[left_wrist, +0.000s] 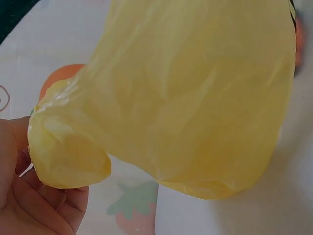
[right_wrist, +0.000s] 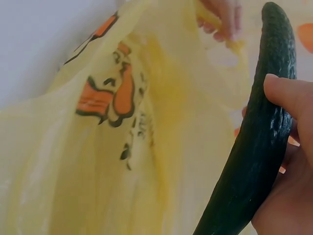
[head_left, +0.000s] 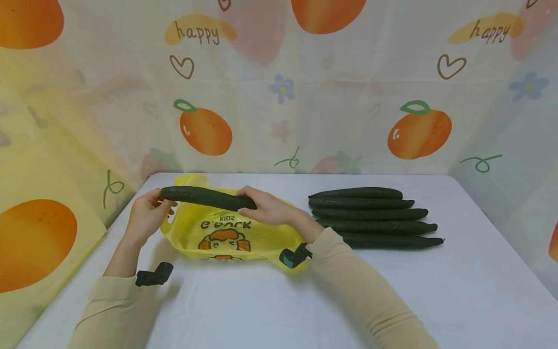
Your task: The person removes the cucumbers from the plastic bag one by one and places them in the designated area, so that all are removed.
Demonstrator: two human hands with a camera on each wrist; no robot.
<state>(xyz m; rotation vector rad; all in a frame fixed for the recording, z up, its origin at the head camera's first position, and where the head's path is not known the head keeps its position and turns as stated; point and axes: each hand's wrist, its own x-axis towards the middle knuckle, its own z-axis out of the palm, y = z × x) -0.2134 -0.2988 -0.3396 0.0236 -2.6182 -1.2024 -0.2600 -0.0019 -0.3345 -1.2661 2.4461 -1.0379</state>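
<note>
My right hand (head_left: 274, 207) grips a dark green cucumber (head_left: 205, 196) near one end, thumb along its side in the right wrist view. The cucumber is raised in front of a yellow plastic bag (head_left: 266, 242) with a printed cartoon and letters. At the bag's left side, my left hand (head_left: 147, 215) holds a handle of it; in the left wrist view the fingers (left_wrist: 44, 208) are curled at the bag's gathered edge. The cucumber's far end overlaps the left hand in the head view, but they appear apart in the right wrist view.
Several more cucumbers (head_left: 375, 214) lie side by side in a row on the white table (head_left: 226, 310), right of the bag. Behind and beside the table hangs a cloth (head_left: 322, 97) printed with oranges, hearts and words. Each wrist wears a small black camera (head_left: 154, 274).
</note>
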